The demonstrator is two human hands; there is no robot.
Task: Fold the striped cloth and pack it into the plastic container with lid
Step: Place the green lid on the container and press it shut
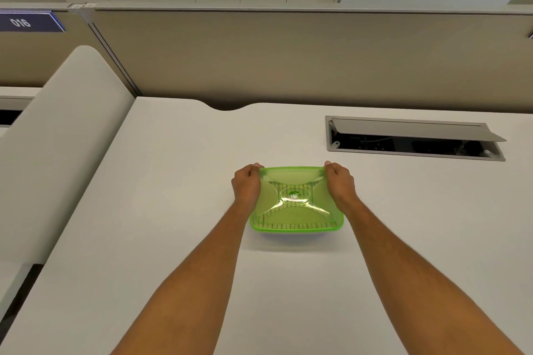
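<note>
Lid (294,181): green, see-through, sits on container (297,235) at mid-desk (173,210); far edge looks slightly raised.
Striped cloth (291,225): inside, folded, stripes visible thru lid.
Left hand (247,186): fingers curled tight together, pinching lid's far-left corner.
Right hand (340,181): same grip, far-right corner.
Risk 1: uneven press → near corners pop or lid seats skewed.
Risk 2: cloth edge caught under rim → no seal.
Risk 3: container slides on smooth desk w/ forward push.
</note>
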